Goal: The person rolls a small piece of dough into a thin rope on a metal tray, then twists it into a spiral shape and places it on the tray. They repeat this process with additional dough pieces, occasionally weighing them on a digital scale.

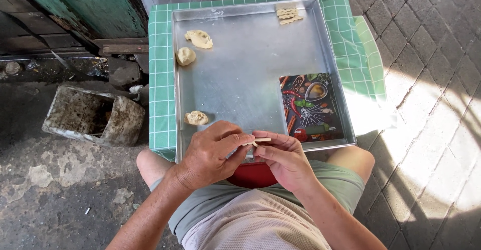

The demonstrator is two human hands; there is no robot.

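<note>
Over the near edge of the metal tray (240,79), the left hand (208,155) and right hand (283,160) meet, fingertips pinched together on a thin strip of dough (260,141). Three dough lumps (195,117) lie along the tray's left side; shaped pieces (289,15) sit at its far corner.

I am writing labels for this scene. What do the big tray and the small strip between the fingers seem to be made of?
The tray looks like bare metal, probably aluminium: dull grey sheen, folded rim. The strip, pinched by the left hand and right hand, seems soft pale dough, matching the lumps.
</note>
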